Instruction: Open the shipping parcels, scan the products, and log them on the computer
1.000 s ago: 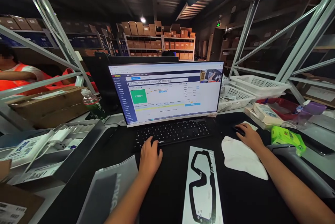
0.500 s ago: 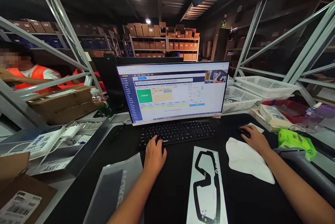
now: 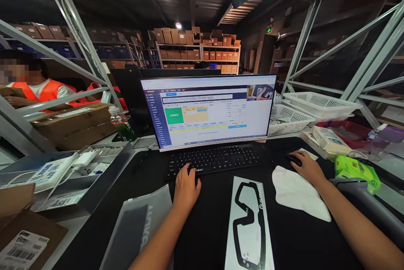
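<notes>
My left hand (image 3: 187, 186) rests on the front edge of a black keyboard (image 3: 217, 160), fingers apart and holding nothing. On the right, my right hand (image 3: 305, 166) is wrapped over a dark computer mouse (image 3: 295, 160), partly hidden under the fingers. A lit monitor (image 3: 208, 112) stands behind the keyboard, showing a page with a green block and a yellow row. Between my forearms lies a long white box (image 3: 249, 228) printed with a black glasses-like outline. Under my left forearm is a frosted zip bag (image 3: 135, 228). A white cloth (image 3: 298, 194) lies beside my right wrist.
Left are a grey bin (image 3: 94, 186) of white chargers and cables, an open carton (image 3: 25, 236) and a bottle (image 3: 119, 123). Right are white baskets (image 3: 318, 104), a green tissue pack (image 3: 356, 171) and a dark grey device (image 3: 362, 198). A person in an orange vest (image 3: 53, 89) sits far left.
My hands keep their places on the keyboard and mouse. At far left, the person in the orange vest has shifted slightly to the right.
</notes>
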Tool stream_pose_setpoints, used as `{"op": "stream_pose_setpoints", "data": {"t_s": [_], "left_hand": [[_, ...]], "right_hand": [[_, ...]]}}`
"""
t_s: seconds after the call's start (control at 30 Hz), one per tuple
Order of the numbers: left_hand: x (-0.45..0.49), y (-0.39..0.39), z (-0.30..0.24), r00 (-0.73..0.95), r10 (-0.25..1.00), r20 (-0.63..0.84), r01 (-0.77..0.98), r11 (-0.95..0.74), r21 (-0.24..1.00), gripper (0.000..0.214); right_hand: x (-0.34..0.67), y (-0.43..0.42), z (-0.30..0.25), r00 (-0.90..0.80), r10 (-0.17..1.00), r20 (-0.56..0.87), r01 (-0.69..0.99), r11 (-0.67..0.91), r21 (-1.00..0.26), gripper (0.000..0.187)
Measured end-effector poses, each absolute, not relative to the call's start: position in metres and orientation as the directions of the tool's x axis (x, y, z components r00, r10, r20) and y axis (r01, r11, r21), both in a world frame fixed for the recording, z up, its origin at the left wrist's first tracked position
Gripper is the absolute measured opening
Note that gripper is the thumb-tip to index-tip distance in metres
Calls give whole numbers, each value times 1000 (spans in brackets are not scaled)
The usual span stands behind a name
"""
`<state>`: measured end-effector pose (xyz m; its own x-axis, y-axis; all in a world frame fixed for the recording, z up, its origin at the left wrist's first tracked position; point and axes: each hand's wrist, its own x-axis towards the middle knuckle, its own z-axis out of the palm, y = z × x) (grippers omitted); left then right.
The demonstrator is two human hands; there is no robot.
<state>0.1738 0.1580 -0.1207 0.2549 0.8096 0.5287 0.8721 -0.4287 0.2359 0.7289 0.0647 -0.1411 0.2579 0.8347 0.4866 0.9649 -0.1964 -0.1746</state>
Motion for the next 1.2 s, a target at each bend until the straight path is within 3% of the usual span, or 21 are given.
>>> {"op": "stream_pose_setpoints", "data": {"t_s": [1.2], "left_hand": [[174,156,-116,255,820,512,872,-423,245,33]], "right_hand": [[731,62,-138,253,847,468,962,-167,-218,40]]}}
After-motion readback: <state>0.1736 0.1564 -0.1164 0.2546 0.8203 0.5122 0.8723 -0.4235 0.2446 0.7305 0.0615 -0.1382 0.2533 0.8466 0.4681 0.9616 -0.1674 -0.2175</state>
